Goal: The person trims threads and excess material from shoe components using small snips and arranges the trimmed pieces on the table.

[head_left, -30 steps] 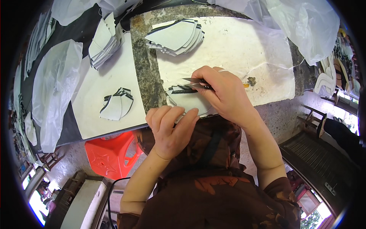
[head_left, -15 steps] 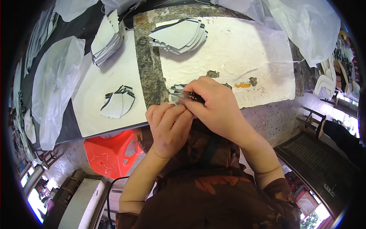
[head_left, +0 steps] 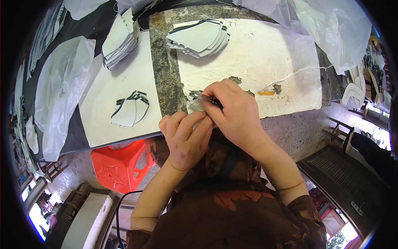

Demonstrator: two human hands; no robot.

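Observation:
My right hand [head_left: 234, 108] is closed around small dark metal thread snips [head_left: 211, 100], whose pointed end faces left over the near edge of the table. Just below the snips, my left hand [head_left: 185, 139] has its fingers bent and pinched on a pale cut piece [head_left: 193, 106], mostly hidden by both hands. The two hands touch or nearly touch at the fingertips. To the left lies a small fanned group of white pieces with dark edges [head_left: 130, 109]. Beyond my hands rests a larger stack of white shaped pieces [head_left: 199, 38].
White sheets [head_left: 286, 54] with worn patches cover the table. Another tied stack of pieces [head_left: 120, 41] stands at the far left, beside a clear plastic bag [head_left: 64, 95]. More plastic [head_left: 336, 33] lies at the far right. A red stool [head_left: 118, 168] stands below the table's left edge.
The snips' pointed end has shifted slightly up and right, and their blades look closer together. The pale piece between my hands shows more. My left hand stays in nearly the same place.

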